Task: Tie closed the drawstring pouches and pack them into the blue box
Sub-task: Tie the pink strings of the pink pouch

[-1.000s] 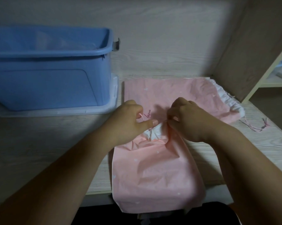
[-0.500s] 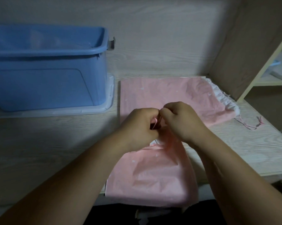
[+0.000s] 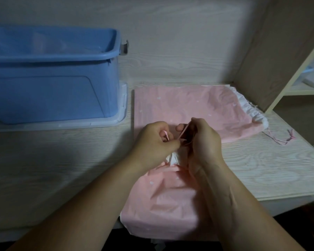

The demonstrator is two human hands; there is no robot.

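Both hands work the knot: left hand (image 3: 156, 140) pinches a cord loop, right hand (image 3: 203, 140) pulls the pink drawstring (image 3: 184, 131) taut over the near pouch (image 3: 163, 201), cinching its neck. Blue box (image 3: 53, 84) waits back-left.

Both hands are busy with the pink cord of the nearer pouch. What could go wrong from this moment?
1. The cord is thin, and the left hand and right hand only pinch it; it may slip, leaving a loose knot.
2. The near pouch hangs over the front edge of the table; a pull toward the person might drag it off.
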